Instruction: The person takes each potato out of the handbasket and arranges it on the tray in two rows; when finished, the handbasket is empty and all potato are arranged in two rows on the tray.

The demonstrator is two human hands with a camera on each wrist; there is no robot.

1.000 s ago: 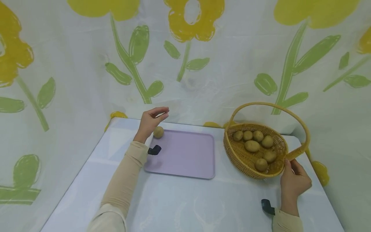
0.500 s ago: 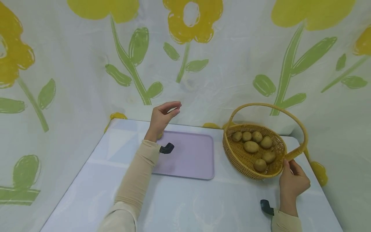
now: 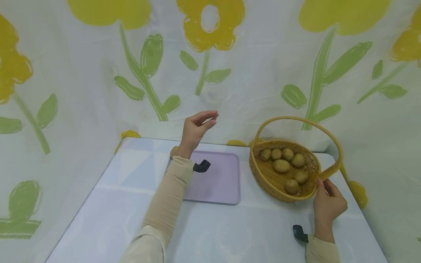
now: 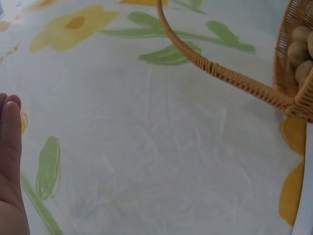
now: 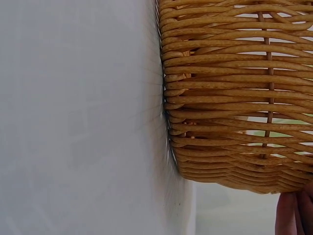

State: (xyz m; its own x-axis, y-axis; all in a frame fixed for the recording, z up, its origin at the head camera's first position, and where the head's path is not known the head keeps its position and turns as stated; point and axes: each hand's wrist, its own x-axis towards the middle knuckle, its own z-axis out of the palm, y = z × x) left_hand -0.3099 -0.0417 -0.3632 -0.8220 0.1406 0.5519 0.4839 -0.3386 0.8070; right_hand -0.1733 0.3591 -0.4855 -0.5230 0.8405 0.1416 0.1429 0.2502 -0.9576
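Note:
My left hand (image 3: 194, 132) hovers above the far part of a lilac tray (image 3: 218, 182), fingers loosely bent with nothing between them. In the left wrist view, part of that hand (image 4: 11, 166) shows at the left edge. One potato (image 3: 173, 151) sits at the tray's far left corner, partly hidden by my wrist. To the right stands a woven wicker basket (image 3: 268, 185) with several potatoes (image 3: 281, 166) inside. My right hand (image 3: 330, 204) pinches the basket's near right rim at the handle's foot. In the right wrist view its fingers (image 5: 287, 213) touch the basket's wicker wall (image 5: 234, 98).
The basket's tall arched handle (image 3: 297, 118) rises over its right half and back. A pale table (image 3: 210, 230) carries the tray and basket. Behind it hangs a flower-printed cloth (image 3: 243, 91).
My left hand has moved right and slightly upward, away from the potato at the tray's corner and towards the basket. My right hand keeps its hold on the basket, which has stayed put.

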